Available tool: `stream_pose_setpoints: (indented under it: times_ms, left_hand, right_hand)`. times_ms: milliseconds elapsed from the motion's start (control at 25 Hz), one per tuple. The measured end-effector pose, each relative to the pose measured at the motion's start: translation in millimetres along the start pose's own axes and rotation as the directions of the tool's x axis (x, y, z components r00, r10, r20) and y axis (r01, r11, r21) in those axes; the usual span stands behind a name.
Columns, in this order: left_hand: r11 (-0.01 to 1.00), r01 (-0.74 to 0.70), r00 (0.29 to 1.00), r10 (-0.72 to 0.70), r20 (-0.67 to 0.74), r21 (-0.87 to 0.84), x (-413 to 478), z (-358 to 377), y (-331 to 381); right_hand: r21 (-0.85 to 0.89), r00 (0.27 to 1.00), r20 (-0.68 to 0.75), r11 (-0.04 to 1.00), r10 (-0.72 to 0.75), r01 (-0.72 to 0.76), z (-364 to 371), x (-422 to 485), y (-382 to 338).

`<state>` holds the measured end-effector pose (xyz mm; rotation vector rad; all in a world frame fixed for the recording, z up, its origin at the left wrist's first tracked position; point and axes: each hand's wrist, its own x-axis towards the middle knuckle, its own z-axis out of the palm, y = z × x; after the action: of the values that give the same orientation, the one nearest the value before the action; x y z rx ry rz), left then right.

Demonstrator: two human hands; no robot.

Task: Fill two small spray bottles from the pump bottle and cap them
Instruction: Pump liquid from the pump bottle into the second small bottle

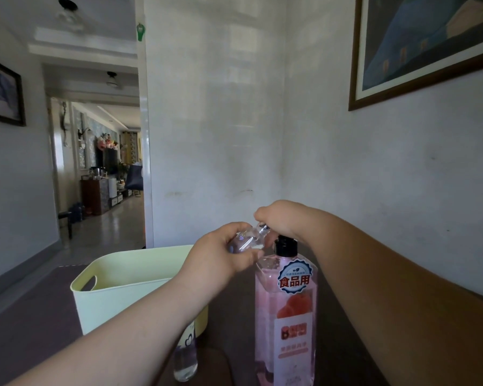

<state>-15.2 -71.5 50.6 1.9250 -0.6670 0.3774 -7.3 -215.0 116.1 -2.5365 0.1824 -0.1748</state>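
A tall pink pump bottle (286, 316) with a black collar stands on the dark table in front of me. My left hand (221, 254) grips a small clear spray bottle (247, 240), tilted with its open neck up against the pump's spout. Above the pump my right hand (279, 218) is curled over the pump head, which it hides. A second small clear spray bottle (186, 360) stands upright at the near edge, partly behind my left forearm.
A pale yellow plastic bin (123, 285) sits on the table (25, 330) to the left of the bottles. White walls close off the right and the back. A hallway opens on the left.
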Motion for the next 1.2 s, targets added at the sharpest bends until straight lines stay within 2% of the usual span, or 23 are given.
stream_pose_setpoints:
  times_ms: [200, 400, 680, 960, 1200]
  left_hand:
    - [1.0, 0.007, 1.0, -0.007, -0.001, -0.021, -0.7, -1.4, 3.3]
    - [1.0, -0.001, 1.0, 0.001, -0.011, 0.0, 2.3, -6.4, 9.9]
    - [1.0, 0.009, 1.0, -0.009, -0.005, 0.008, 1.0, -4.1, 8.9]
    - [1.0, 0.018, 1.0, -0.018, 0.009, 0.022, -1.8, -1.3, 6.4]
    - [0.999, 0.011, 1.0, -0.011, -0.001, 0.042, 0.3, -5.0, 10.4]
  right_hand:
    - [-0.065, 1.0, 0.019, 0.998, -0.009, 0.01, -4.5, -3.7, -4.3]
    - [0.065, 1.0, 0.017, 0.998, 0.012, -0.013, -14.3, -4.6, -9.1]
    - [0.006, 1.0, 0.013, 1.0, 0.018, -0.018, -7.7, -9.5, -8.2]
    - [-0.053, 0.999, -0.001, 0.998, -0.04, 0.04, -0.3, -3.4, -4.3]
    - [0.041, 1.0, -0.01, 0.999, -0.006, 0.006, -9.0, -3.5, -5.3]
